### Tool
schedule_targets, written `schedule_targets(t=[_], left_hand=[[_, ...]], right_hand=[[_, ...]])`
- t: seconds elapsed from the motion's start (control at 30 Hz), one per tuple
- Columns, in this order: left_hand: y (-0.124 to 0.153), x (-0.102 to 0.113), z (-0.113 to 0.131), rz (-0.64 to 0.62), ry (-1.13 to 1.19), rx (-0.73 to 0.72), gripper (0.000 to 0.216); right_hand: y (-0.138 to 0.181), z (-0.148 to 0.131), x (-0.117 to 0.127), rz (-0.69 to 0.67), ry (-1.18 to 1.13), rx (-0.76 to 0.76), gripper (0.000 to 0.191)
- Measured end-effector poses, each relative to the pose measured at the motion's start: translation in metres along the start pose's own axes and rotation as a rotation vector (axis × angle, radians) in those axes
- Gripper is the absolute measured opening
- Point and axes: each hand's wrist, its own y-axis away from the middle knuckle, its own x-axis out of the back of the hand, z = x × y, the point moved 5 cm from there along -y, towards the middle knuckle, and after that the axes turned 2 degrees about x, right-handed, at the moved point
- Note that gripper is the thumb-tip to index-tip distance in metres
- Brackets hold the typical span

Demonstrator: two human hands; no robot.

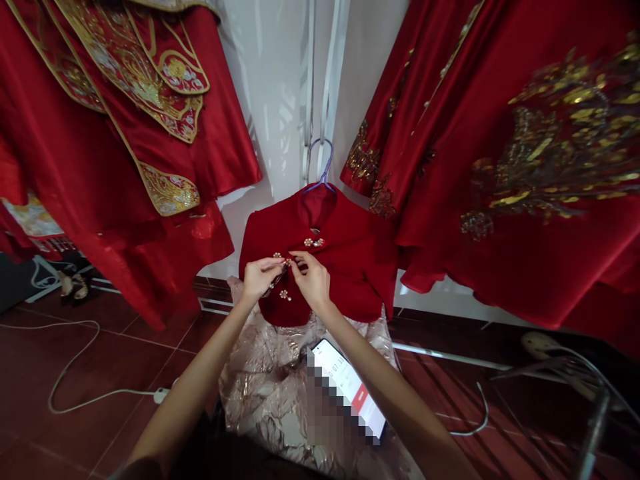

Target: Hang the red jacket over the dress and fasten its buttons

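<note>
At the far left, a gold-trimmed red garment [100, 180] is hanging beside your work, leaving the middle free for your arms. Your left hand [259, 277] is pinching a flower clasp [288, 263] at the front of the red jacket [345, 277], thumb and finger closed. A pale shiny cloth [255, 380] is lying beneath the jacket's hem and spreading toward you. A lower ornament [285, 295] is sitting untouched beneath your fingers. Your right hand [313, 279] is pinching the same clasp from its other side, likely because so small a piece is needing fingertips and a steady opposing hold; your fingers are hiding which part each is gripping. An upper ornament [314, 243] is lying just below the collar. The purple hanger [327, 163] is holding the jacket up, probably keeping its front spread within your reach. A phone [360, 393] is lying under your right forearm, its lit screen partly covered. Farther right, a sequinned red garment [545, 140] is hanging well apart from your hands.
</note>
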Motion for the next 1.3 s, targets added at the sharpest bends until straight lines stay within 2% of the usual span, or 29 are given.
schedule_targets(t=[0.2, 0.33, 0.4, 0.47, 0.53, 0.6, 0.7, 0.87, 1.07, 1.2, 1.3], left_hand=[[-0.007, 0.000, -0.001, -0.040, -0.032, -0.029, 0.026], [0.000, -0.003, -0.013, 0.018, 0.036, -0.014, 0.029], [0.014, -0.005, -0.013, 0.036, -0.124, -0.082, 0.022], [0.033, -0.008, -0.009, 0.017, -0.437, -0.195, 0.019], [0.053, -0.012, -0.004, -0.028, -0.739, -0.303, 0.025], [0.068, -0.015, -0.001, -0.084, -0.934, -0.375, 0.032], [0.078, -0.020, -0.001, -0.174, -1.102, -0.436, 0.031], [0.075, -0.023, -0.006, -0.251, -1.248, -0.506, 0.026], [0.070, -0.021, -0.014, -0.247, -1.247, -0.492, 0.026], [0.073, -0.018, -0.012, -0.215, -1.009, -0.472, 0.018], [0.078, -0.012, -0.016, -0.146, -0.738, -0.343, 0.012]], right_hand=[[0.001, 0.000, -0.003, 0.040, 0.023, -0.042, 0.022], [0.002, 0.010, 0.001, -0.024, -0.115, -0.080, 0.025], [0.007, 0.018, 0.007, -0.117, -0.221, -0.092, 0.026], [0.015, 0.028, 0.017, -0.218, -0.279, -0.124, 0.033], [0.026, 0.037, 0.029, -0.284, -0.229, -0.146, 0.039], [0.035, 0.044, 0.041, -0.291, -0.080, -0.136, 0.038], [0.045, 0.047, 0.049, -0.274, 0.157, -0.092, 0.030], [0.051, 0.047, 0.043, -0.293, 0.415, -0.054, 0.025], [0.053, 0.052, 0.041, -0.281, 0.471, -0.023, 0.011], [0.056, 0.047, 0.045, -0.218, 0.392, 0.058, 0.007], [0.055, 0.040, 0.052, -0.162, 0.373, 0.071, 0.005]])
